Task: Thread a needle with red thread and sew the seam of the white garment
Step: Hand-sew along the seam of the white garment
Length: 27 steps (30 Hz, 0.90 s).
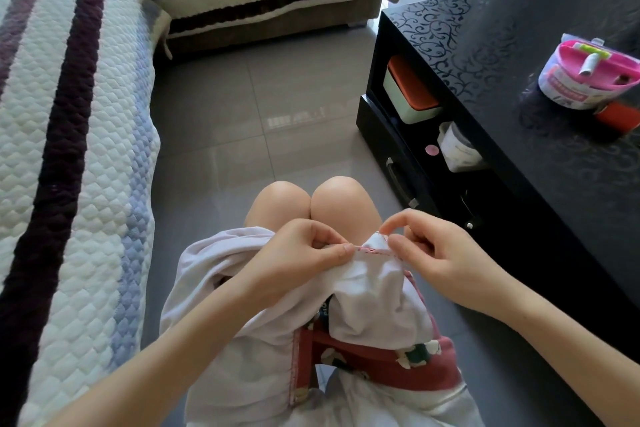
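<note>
left hand (304, 253) pinched the white garment (374, 291) at its seam edge, over the lap | right hand (440, 253) pinched the same edge just right of it, fingers (394, 221) curled | red stitching (372, 250) ran between them | pink container (588, 76) stood far right on the black bench (554, 166) | striped quilted sofa (69, 149) lay left

A striped quilted sofa (69, 114) flanks grey floor tiles (277, 97); a black table (519, 80) shelves 1 orange-lidded box (410, 90).

Garment (374, 295) on lap, L hand (298, 253) & R hand (440, 260) side by side pinching its far edge, sofa (69, 149) left, table (519, 62) right w/ kit (588, 76) on top.
</note>
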Tool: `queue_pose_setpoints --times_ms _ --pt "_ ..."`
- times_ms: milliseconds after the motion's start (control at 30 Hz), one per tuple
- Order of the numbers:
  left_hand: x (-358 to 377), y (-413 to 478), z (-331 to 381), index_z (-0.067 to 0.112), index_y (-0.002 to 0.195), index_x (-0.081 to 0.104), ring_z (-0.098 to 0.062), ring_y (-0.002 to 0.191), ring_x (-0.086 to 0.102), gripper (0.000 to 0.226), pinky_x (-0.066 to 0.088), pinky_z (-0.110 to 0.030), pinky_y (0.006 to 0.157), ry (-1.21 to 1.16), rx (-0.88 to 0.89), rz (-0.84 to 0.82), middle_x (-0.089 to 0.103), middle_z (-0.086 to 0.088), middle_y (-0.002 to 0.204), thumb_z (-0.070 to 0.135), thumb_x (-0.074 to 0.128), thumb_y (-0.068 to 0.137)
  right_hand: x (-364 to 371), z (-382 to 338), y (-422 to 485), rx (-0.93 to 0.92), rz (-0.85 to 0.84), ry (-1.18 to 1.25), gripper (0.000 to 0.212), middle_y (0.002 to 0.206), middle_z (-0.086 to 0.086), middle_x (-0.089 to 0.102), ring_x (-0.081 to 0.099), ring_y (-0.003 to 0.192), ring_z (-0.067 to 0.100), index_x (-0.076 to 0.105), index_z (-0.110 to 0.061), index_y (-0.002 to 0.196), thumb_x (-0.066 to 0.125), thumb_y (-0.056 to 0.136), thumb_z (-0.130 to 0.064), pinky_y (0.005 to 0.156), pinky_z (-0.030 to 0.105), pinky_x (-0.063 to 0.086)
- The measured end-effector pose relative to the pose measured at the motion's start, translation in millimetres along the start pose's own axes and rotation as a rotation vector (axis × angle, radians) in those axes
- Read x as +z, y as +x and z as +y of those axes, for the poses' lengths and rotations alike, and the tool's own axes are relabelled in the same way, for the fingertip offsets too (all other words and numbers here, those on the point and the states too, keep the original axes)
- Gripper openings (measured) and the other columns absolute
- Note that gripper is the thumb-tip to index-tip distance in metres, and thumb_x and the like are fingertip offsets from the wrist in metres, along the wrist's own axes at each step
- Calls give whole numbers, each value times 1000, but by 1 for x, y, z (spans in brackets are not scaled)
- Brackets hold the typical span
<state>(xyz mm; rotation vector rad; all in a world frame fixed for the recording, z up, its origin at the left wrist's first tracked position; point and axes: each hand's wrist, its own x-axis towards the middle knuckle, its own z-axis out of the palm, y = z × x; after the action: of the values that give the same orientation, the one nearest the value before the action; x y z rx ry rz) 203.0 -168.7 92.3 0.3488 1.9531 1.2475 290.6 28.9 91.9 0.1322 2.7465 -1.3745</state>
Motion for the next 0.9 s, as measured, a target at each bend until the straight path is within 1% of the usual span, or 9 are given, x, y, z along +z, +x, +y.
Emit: queue_pose_setpoints --times_ms 67,167,267,367,433,500,600,733,900 --pt "0 0 0 10 84 75 -10 83 68 14 55 -34 85 -19 -8 17 76 -6 88 21 67 89 3 -6 -5 -98 68 -50 10 53 -12 49 45 49 9 62 -23 85 55 92 -25 52 15 34" --pt "1 0 1 14 81 75 -4 76 65 14 54 -28 80 -19 2 34 76 -2 82 20 66 90 11 -13 -12 -195 110 -136 9 48 -20 42 43 45 6 64 -21 79 58 85 -20 49 11 31" --pt "1 1 1 14 81 75 -3 75 65 15 53 -26 78 -28 4 30 75 0 80 20 65 90 15 -14 -14 -191 142 -167 9 47 -15 38 39 44 10 62 -20 73 58 81 -16 45 18 31" --pt "0 1 0 14 80 75 -3 75 65 15 52 -25 77 -37 6 27 75 -1 81 19 65 90 16 -17 -14 -187 155 -190 11 52 -2 44 39 45 17 61 -16 70 57 80 -15 44 27 34" --pt "0 1 0 15 79 74 -3 75 65 15 52 -23 75 -43 6 24 75 1 80 19 65 90 16 -19 -14 -185 159 -196 11 53 0 45 38 45 18 61 -15 69 56 79 -15 44 30 35" --pt "-1 1 0 16 78 74 -2 73 64 16 52 -22 74 -41 7 22 75 2 78 18 65 90 16 -20 -14 -186 158 -201 12 50 -3 43 38 45 18 61 -15 69 56 80 -15 44 32 35" --pt "-1 0 0 17 77 74 -2 73 64 16 52 -22 73 -42 15 15 75 2 77 18 65 90 16 -21 -14 -189 156 -213 11 48 -14 39 42 45 17 62 -17 71 56 80 -15 44 32 37" --pt "-1 -1 1 11 84 75 -4 76 64 14 52 -25 75 -21 38 1 75 -4 83 19 65 90 18 -22 -13 -197 159 -250 10 47 -25 33 42 45 15 63 -16 70 57 78 -16 43 34 40" --pt "-1 -3 1 13 84 75 -2 74 62 11 51 -25 74 54 111 1 73 2 77 17 66 89 20 -26 -10 -215 137 -294 8 49 -25 26 33 47 9 59 -19 69 59 76 -16 45 21 33"
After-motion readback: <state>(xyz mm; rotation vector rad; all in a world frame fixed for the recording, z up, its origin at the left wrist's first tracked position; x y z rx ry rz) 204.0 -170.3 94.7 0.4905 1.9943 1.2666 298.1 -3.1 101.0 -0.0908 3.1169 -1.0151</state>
